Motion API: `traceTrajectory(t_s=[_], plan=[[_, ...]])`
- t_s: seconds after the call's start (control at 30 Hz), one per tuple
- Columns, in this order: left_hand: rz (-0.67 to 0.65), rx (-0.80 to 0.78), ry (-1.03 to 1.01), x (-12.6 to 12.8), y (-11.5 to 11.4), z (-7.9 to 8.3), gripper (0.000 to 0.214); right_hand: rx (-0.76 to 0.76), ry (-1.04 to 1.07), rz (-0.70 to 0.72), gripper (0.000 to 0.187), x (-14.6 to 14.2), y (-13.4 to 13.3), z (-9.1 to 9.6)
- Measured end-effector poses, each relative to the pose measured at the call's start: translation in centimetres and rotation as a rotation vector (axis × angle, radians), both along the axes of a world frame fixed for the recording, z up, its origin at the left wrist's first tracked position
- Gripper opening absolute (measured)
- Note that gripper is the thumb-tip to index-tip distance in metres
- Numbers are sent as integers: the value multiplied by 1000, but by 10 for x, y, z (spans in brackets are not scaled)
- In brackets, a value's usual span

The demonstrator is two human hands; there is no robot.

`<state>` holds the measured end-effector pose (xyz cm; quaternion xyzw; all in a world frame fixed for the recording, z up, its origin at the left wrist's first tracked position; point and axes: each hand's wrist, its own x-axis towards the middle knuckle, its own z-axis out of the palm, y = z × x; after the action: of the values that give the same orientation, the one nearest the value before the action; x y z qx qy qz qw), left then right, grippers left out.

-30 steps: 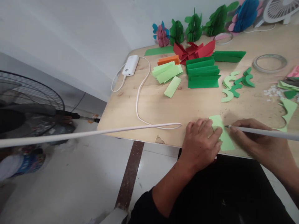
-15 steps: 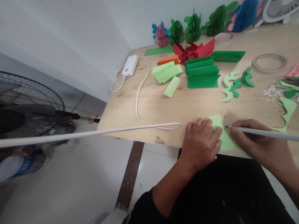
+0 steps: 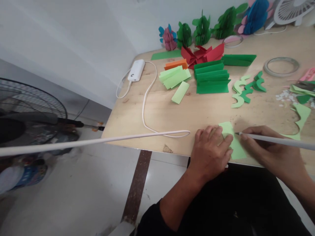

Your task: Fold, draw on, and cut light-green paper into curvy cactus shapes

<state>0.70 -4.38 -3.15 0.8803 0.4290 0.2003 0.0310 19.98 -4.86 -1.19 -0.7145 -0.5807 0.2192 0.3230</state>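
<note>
A light green strip of paper (image 3: 238, 149) lies at the table's front edge. My left hand (image 3: 212, 149) rests on its left side, fingers curled and pressing it down, with the thumb across the paper. A white pencil (image 3: 273, 138) with a dark point is gripped in my right hand (image 3: 275, 147), between thumb and fingers. Its tip is at the paper's right edge; I cannot make out any drawn line. Right of this hand is a light green offcut (image 3: 300, 119) with a scalloped edge, partly hidden by the hand.
Folded dark green papers (image 3: 212, 78), light green papers (image 3: 175, 77) and red papers (image 3: 203, 55) lie farther back. Wavy cut strips (image 3: 238, 91) and a tape roll (image 3: 282, 67) are to the right. A white cable (image 3: 147, 91) runs from a power bank (image 3: 136, 70) across the left side.
The whole view has shifted slightly. Both hands stay in nearly the same place on the paper and pencil, and nothing has been picked up or let go.
</note>
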Motion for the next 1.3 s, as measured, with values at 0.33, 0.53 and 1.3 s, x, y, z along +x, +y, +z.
traceTrajectory(t_s=[0.33, 0.53, 1.3], plan=[[2, -7, -11, 0, 0, -1, 33, 23, 6, 18, 39, 0, -1, 0], [-1, 0, -15, 0, 0, 0, 32, 24, -6, 20, 39, -2, 1, 3], [3, -15, -18, 0, 0, -2, 34, 33, -29, 29, 37, -2, -3, 4]])
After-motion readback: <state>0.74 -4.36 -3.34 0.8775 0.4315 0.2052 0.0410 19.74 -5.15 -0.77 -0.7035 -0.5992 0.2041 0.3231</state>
